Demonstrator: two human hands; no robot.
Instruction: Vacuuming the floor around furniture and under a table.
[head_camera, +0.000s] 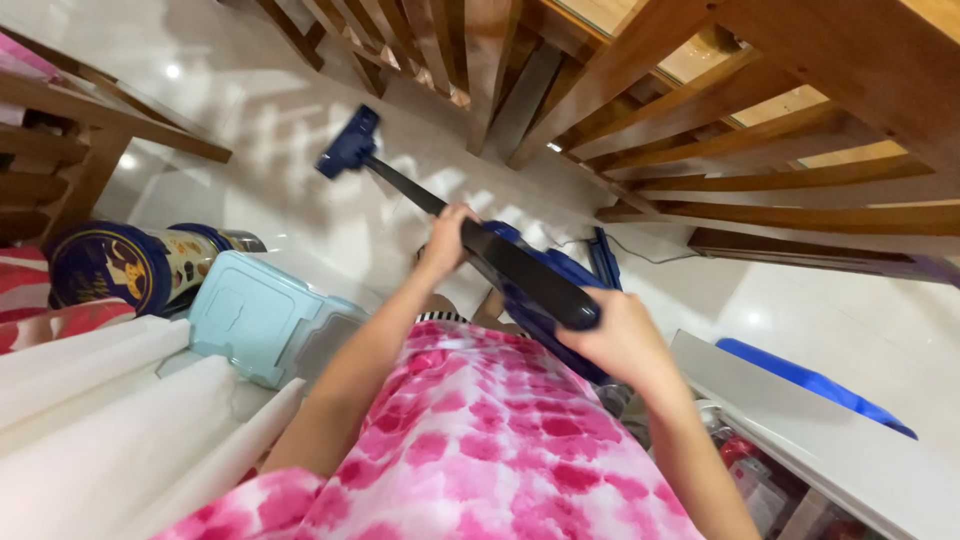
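Note:
I hold a dark blue stick vacuum cleaner with both hands. My left hand grips the black tube just above the body. My right hand is closed around the rear handle end. The tube runs away from me to the blue floor head, which rests on the glossy white tiled floor near the wooden chair legs. A thin cord trails off the vacuum to the right. My pink and white tie-dye top fills the bottom of the view.
Wooden chairs and a table stand at the right and top. A light blue plastic box and a round dark blue tin sit at the left by white cloth. A blue object lies on a white shelf at right.

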